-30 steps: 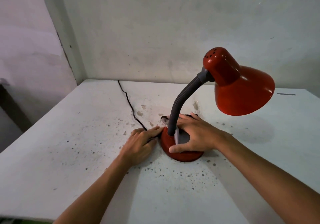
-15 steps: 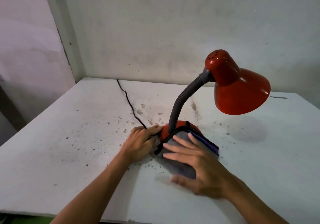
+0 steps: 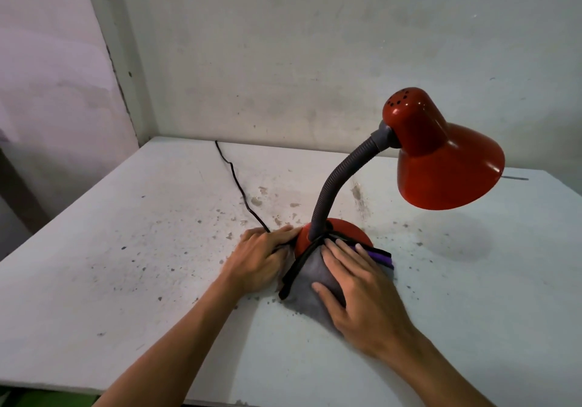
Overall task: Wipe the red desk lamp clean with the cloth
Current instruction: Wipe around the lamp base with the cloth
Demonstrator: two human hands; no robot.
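our right hand (image 3: 362,293) lies flat and spread on the cloth (image 3: 310,276), fingers straight, pressing rather than gripping; nothing is pinched. the cloth is draped over the near side of the lamp base (image 3: 343,233) and spills onto the table (image 3: 126,265) under our palm. our left hand (image 3: 259,257) lies loosely curled against the base's left edge, just beside the cord (image 3: 234,179), bracing, not clasping anything we can see. lamp stands upright, neck (image 3: 338,183) rising just beyond our right fingertips, shade (image 3: 441,164) high and to the right of them. to wipe well, we judge: keep the brace firm, sweep round the dome with even pressure, mind the neck so the lamp doesn't tip.
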